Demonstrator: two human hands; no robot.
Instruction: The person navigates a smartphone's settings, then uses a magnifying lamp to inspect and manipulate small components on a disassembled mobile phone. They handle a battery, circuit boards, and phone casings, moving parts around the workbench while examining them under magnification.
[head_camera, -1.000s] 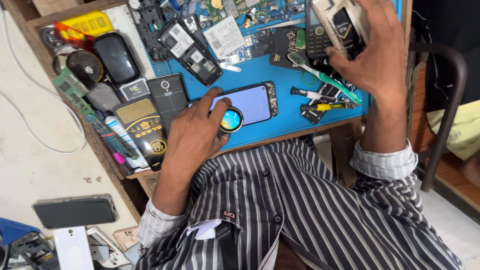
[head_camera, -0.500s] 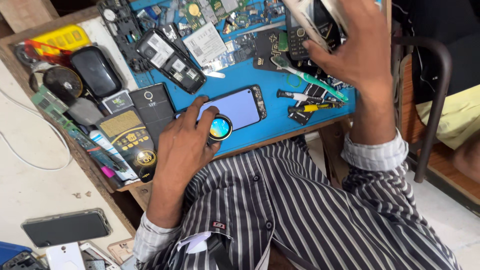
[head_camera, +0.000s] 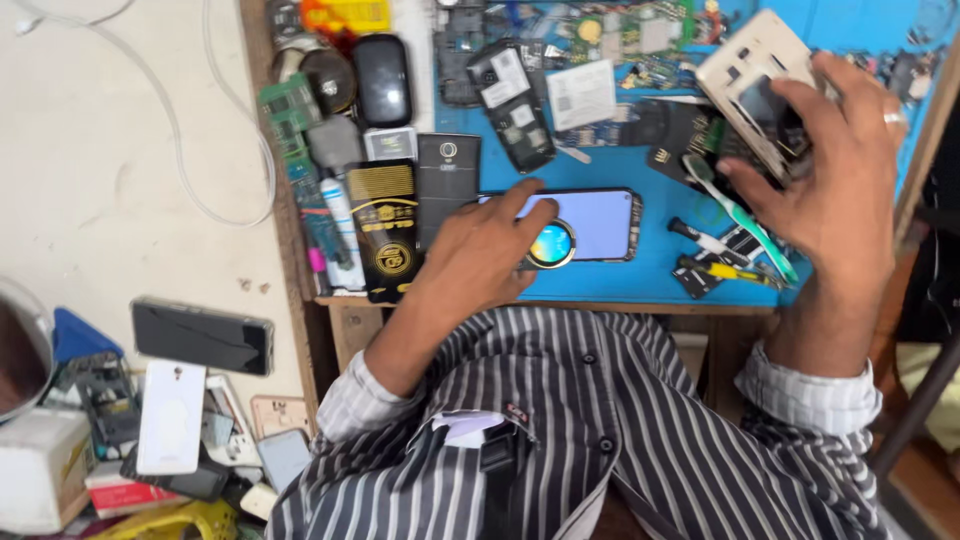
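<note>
A black and gold flat box (head_camera: 384, 228) is lying at the near edge of my blue work mat (head_camera: 640, 275), just beside a dark phone back cover (head_camera: 447, 182). Above them a black oval case (head_camera: 381, 80) is sitting next to a round dark disc (head_camera: 327, 80), and a green circuit board (head_camera: 288, 102) is leaning at the bench edge. A white and green toothbrush (head_camera: 742, 215) is lying slantwise over what are probably small screwdrivers (head_camera: 722, 270). Off the bench, a black phone (head_camera: 203, 336) is resting on the pale floor beside a white phone (head_camera: 171, 417), and a white cable (head_camera: 190, 150) is curling nearby.
</note>
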